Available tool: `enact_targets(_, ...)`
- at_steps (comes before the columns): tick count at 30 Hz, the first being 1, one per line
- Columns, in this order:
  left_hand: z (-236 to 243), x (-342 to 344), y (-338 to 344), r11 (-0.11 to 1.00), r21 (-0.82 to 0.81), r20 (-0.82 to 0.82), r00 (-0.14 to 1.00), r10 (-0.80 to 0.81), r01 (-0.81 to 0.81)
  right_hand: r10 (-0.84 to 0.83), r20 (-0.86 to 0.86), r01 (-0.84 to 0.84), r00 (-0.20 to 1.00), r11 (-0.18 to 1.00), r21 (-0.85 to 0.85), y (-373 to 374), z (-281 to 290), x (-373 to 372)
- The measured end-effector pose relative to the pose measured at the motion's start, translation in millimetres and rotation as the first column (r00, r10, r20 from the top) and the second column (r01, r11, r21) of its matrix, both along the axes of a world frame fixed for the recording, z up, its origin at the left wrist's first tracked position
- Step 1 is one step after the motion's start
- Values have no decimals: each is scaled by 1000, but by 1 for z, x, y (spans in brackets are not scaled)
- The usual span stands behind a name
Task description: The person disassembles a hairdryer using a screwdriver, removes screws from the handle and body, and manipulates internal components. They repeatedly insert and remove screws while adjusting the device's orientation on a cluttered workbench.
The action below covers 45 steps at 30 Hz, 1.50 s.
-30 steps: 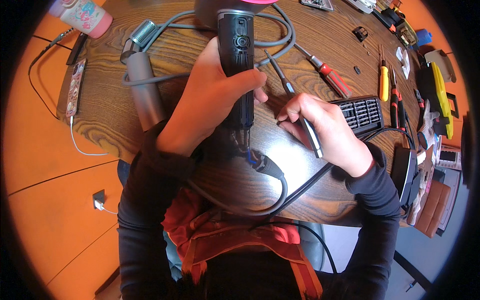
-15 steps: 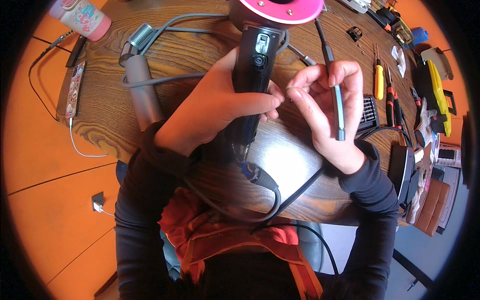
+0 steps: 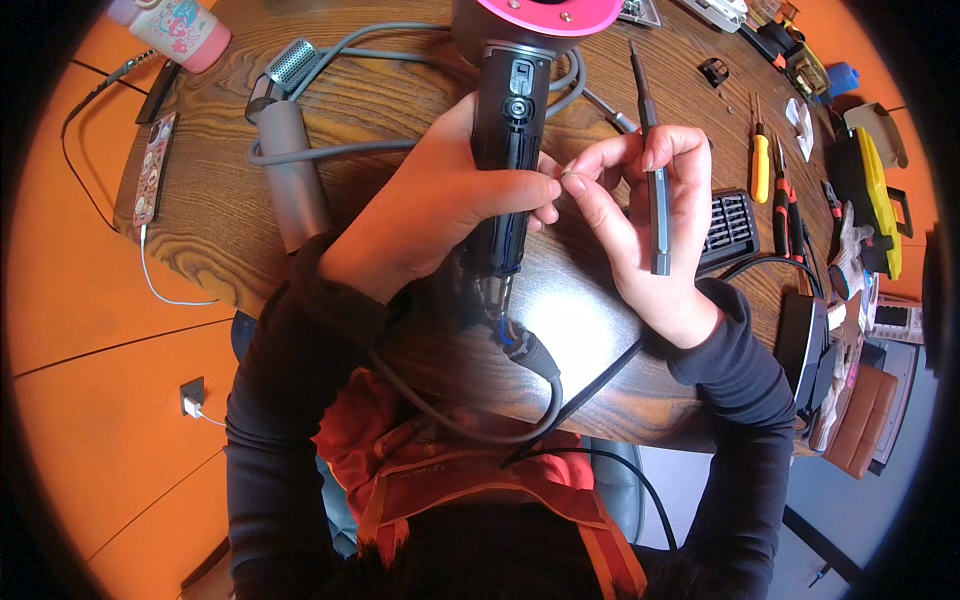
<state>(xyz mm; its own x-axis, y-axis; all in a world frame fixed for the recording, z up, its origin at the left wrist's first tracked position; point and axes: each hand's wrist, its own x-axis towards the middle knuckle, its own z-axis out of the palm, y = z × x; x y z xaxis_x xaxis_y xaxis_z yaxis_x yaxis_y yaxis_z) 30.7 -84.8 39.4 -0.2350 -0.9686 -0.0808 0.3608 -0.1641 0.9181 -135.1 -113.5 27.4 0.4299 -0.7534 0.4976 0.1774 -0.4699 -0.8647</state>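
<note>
My left hand is wrapped round the black inner handle of a hair dryer, which stands pink ring up and away from me. The handle's outer cover is off, and its lower end shows blue wire and a thick cord. To its right, my right hand has a slim grey screwdriver resting across its fingers, tip pointing away. The thumb and forefinger of that hand pinch together near the left fingertips; anything between them is too small to make out.
A grey tubular sleeve and mesh cylinder lie at left, looped by grey cord. Right: a bit case, a yellow-handled screwdriver, red-black pliers and a yellow-black toolbox. A pink-white cup stands far left.
My right hand has shifted slightly left, its pinched fingertips now closer to the handle. The screwdriver moved with it. The hair dryer has turned slightly in my left hand.
</note>
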Motion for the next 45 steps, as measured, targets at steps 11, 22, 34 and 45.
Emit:
enact_targets(11,2,1,0,1000,15,28,1000,-8,8,-7,50,6,999,1000,15,0,-4,-2)
enact_targets(22,1,1,-1,1000,13,26,1000,-17,17,95,112,-113,989,981,160,5,-2,-1)
enact_targets(34,1,5,-1,999,52,-46,999,12,-10,-57,61,64,997,990,-125,-4,0,-18)
enact_targets(45,1,8,-1,994,105,-265,964,31,-3,14,159,-30,987,994,101,1,12,-36)
